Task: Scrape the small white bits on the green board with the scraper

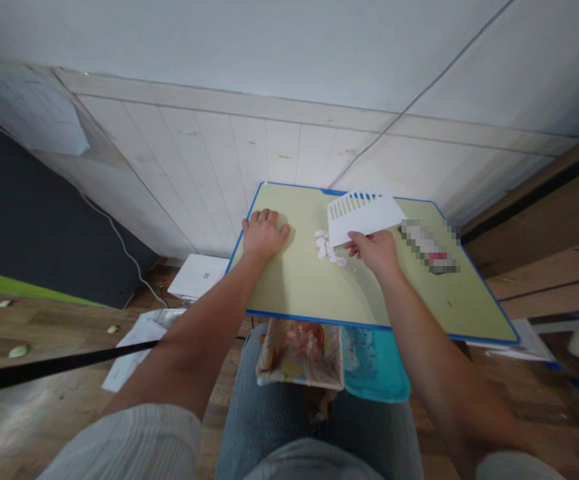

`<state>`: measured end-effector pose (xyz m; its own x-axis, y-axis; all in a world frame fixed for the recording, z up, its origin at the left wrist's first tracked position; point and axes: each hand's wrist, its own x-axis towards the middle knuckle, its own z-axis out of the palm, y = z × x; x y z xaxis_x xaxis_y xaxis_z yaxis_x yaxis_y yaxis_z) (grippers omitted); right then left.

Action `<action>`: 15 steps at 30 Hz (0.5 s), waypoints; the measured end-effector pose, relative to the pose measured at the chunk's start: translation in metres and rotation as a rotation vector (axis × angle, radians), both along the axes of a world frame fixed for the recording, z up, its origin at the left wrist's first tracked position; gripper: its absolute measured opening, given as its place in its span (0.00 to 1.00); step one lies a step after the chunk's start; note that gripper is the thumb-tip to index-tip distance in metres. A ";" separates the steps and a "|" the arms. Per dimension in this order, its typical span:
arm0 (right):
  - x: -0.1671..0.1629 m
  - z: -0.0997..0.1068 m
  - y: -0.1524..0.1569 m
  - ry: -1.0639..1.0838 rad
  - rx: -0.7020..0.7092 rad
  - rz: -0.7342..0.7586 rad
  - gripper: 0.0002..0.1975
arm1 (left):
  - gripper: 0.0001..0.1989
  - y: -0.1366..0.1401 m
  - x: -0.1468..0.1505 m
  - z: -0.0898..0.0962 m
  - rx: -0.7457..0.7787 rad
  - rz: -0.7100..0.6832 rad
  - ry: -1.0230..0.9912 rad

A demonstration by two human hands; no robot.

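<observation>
My right hand (pixel 377 252) pinches the lower edge of a stiff white sheet (pixel 362 223) with a row of slots along its upper edge. The sheet is tilted above the table (pixel 329 290), over its right half. Small pinkish-white scraps (pixel 325 247) lie in a loose cluster just left of that hand, partly beside the sheet's lower corner. My left hand (pixel 264 233) rests palm down at the table's left edge, fingers spread, holding nothing. What the scraps are made of is too small to tell.
A blurred-out flat object (pixel 427 247) lies at the table's right. Below the front edge, at my lap, are a lined basket (pixel 302 381) with mixed contents and a turquoise tray (pixel 379 393). A white box (pixel 199 275) stands left; a wall (pixel 209 147) rises behind.
</observation>
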<state>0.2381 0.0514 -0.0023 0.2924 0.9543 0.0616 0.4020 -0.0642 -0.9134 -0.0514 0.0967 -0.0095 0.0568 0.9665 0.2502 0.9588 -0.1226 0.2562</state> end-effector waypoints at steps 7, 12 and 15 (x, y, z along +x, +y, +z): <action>-0.022 0.001 0.007 0.113 -0.088 -0.020 0.08 | 0.27 -0.002 0.000 0.003 -0.017 -0.002 -0.005; -0.028 -0.002 0.009 0.113 -0.069 0.003 0.07 | 0.27 -0.004 0.001 0.006 -0.028 -0.004 -0.007; -0.025 -0.003 0.007 0.097 -0.045 -0.005 0.07 | 0.27 -0.003 0.001 0.005 -0.029 -0.007 -0.010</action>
<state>0.2133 0.0588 -0.0050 0.3001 0.9539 -0.0104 0.3112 -0.1082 -0.9442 -0.0507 0.0933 -0.0045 0.0608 0.9730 0.2228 0.9553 -0.1215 0.2697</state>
